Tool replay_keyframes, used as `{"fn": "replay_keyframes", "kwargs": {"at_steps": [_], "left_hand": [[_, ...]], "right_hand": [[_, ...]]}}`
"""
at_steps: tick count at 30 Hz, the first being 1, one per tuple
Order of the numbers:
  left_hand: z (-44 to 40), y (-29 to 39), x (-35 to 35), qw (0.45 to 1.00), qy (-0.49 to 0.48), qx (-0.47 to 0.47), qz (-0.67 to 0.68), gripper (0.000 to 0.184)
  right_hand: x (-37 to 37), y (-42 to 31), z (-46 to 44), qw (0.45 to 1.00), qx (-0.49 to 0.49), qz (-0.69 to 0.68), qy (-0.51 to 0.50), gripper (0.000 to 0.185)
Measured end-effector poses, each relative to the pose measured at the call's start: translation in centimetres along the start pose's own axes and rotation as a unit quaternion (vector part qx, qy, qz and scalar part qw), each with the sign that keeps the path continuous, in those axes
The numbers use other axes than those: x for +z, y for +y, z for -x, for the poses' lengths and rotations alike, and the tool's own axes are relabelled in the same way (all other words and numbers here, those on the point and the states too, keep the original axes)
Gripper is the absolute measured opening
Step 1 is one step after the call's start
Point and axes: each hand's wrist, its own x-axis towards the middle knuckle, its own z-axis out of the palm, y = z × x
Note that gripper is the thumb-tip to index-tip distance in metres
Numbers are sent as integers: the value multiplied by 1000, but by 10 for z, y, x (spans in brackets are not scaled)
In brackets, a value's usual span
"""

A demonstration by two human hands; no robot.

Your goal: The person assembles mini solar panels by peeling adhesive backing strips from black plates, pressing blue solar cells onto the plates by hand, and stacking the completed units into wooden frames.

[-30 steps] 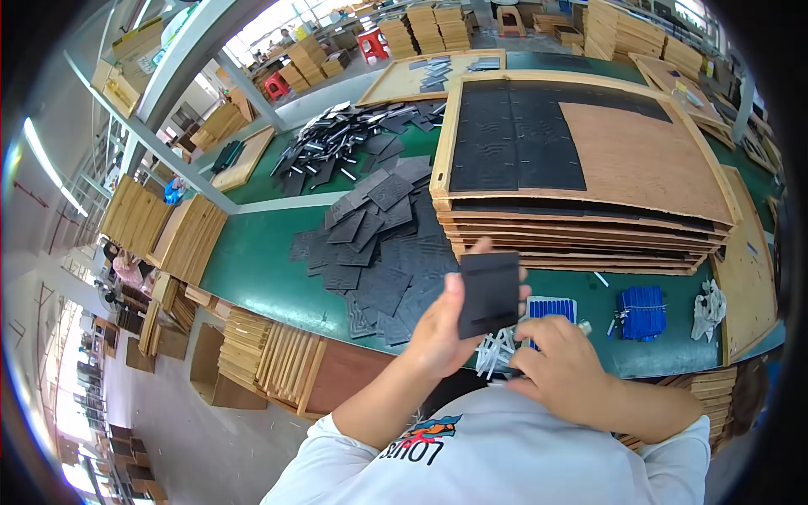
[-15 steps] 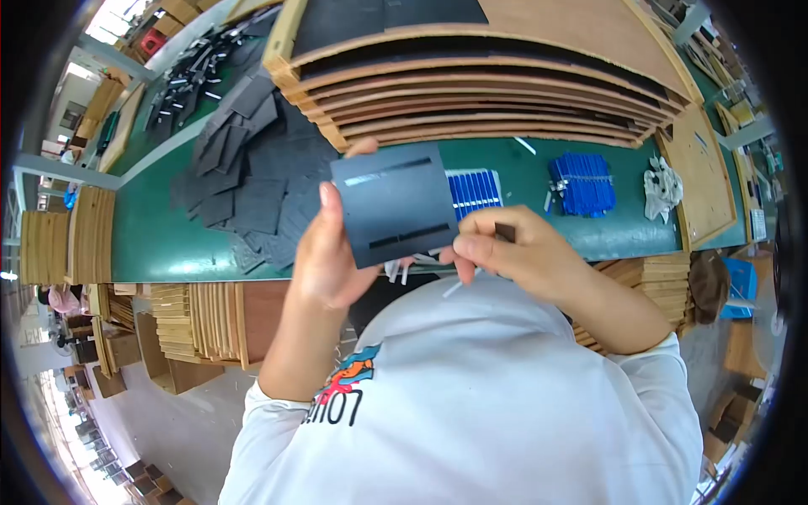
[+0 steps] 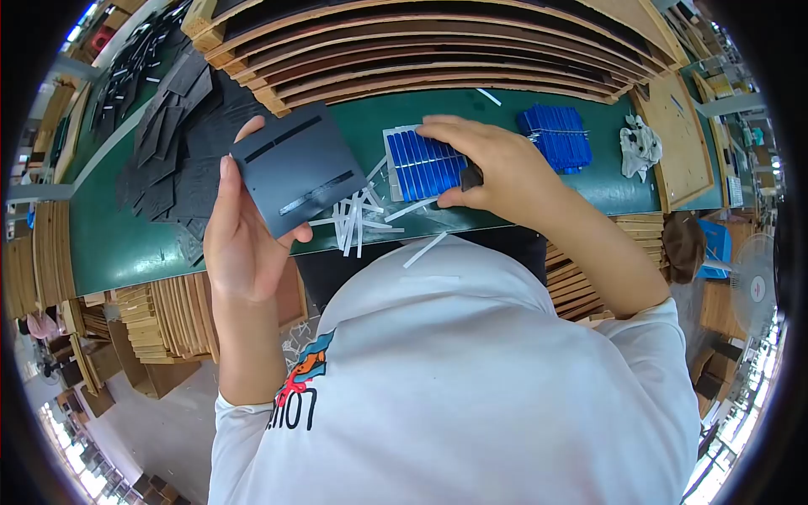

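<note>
The left hand (image 3: pixel 242 240) has its grip on a flat black panel (image 3: pixel 296 168) above the green tabletop (image 3: pixel 364 126). The right hand (image 3: pixel 509 168) keeps a small dark thing (image 3: pixel 472 177) tucked in, thumb and fingers spread by blue strips (image 3: pixel 421 164).

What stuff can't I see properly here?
All in the head view:
Black panel: its underside faces away.
Left hand: some fingers hide behind that panel.
Dark piece: partly covered by the right hand.
Stacked wooden trays: top cut off by the upper edge.
</note>
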Motion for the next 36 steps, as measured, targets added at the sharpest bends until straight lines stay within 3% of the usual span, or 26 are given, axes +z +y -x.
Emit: {"fn": "replay_keyframes", "kwargs": {"at_steps": [5, 17, 19, 20, 23, 36], "left_hand": [[2, 2, 5, 999, 48, -6, -16, 49], [-4, -11, 26, 992, 65, -33, -100, 57], [-7, -17, 35, 996, 14, -63, -67, 59], [-9, -21, 44, 992, 57, -54, -103, 62], [-8, -18, 44, 993, 14, -78, -88, 63], [-8, -17, 44, 993, 8, -78, -86, 63]], "right_hand": [[-5, -4, 0, 1000, -9, 7, 8, 69], [-39, -39, -6, 983, -152, -5, 101, 66], [-45, -59, -8, 989, -109, -67, 76, 65], [-37, -59, -9, 984, -123, -95, 91, 65], [-29, -55, -15, 987, -109, -78, 87, 65], [-28, -58, -19, 985, -115, -80, 96, 64]]}}
